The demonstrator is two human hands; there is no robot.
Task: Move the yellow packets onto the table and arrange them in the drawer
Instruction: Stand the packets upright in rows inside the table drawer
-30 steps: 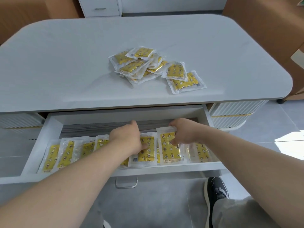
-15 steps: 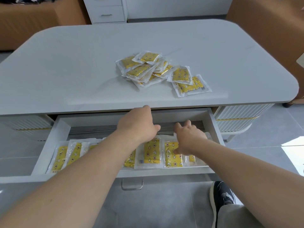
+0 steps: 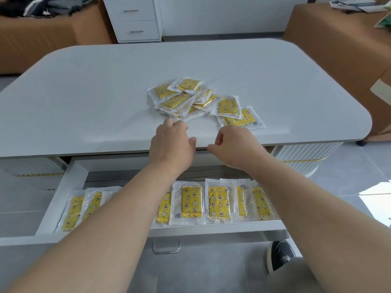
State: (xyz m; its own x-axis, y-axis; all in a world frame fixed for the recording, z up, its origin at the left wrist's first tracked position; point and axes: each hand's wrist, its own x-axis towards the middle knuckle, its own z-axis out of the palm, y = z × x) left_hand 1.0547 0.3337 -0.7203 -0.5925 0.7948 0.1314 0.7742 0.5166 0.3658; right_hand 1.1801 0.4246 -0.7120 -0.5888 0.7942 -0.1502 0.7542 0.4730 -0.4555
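A loose pile of yellow packets (image 3: 186, 98) in clear wrappers lies on the grey table (image 3: 84, 92), with two more packets (image 3: 229, 106) just right of it. Below the table's front edge the white drawer (image 3: 61, 199) stands pulled out, with a row of several yellow packets (image 3: 191, 201) laid side by side inside. My left hand (image 3: 171, 144) hovers over the table's front edge, fingers loosely curled, its fingertips at the near edge of the pile. My right hand (image 3: 234, 146) is beside it, fingers loosely curled and holding nothing. My forearms hide part of the drawer's row.
A white drawer cabinet (image 3: 135, 17) stands beyond the table. Brown furniture sits at back left (image 3: 42, 39) and back right (image 3: 338, 39). A metal handle (image 3: 166, 247) hangs under the drawer front. My shoe (image 3: 279, 254) rests on the grey tiled floor at lower right.
Both hands have risen out of the drawer, leaving the packets there, and moved forward over the table's front edge toward the pile. The camera has tilted up.
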